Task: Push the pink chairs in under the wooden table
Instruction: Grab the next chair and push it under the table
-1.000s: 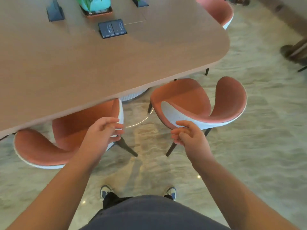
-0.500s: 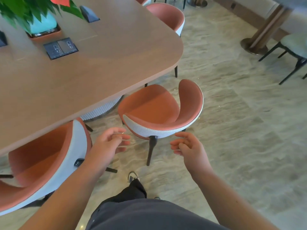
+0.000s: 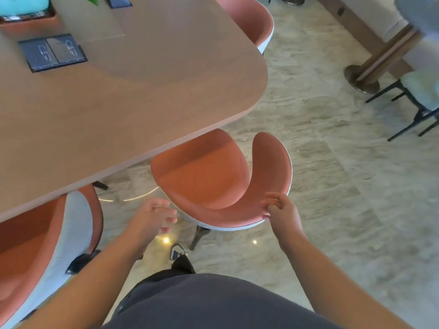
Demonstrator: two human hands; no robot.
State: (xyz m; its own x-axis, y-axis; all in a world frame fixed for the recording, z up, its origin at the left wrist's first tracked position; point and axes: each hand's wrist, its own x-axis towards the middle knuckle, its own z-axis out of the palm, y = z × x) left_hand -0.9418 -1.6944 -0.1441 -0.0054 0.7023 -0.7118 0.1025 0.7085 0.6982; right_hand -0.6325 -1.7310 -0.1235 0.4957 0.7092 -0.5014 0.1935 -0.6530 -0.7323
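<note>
Two risks: the pink chair (image 3: pixel 221 176) at 12 o'clock sits half out from the worktop (image 3: pixel 142 91). Right hand (image 3: pixel 281 211) pinches its backrest rim; left hand (image 3: pixel 154 219), loosely spread, touches nothing. A one-sided push could swivel it, knocking the worktop edge.

- Pale veined stone floor (image 3: pixel 332 186) with small glints of light
- Dark twin socket panel (image 3: pixel 52 52) set flush in a surface
- Teal pot (image 3: pixel 22 4) in a rust-coloured tray
- Wooden pedestal leg (image 3: pixel 384 51), top right
- Pale green chair (image 3: pixel 420 89) on thin black legs beside that leg
</note>
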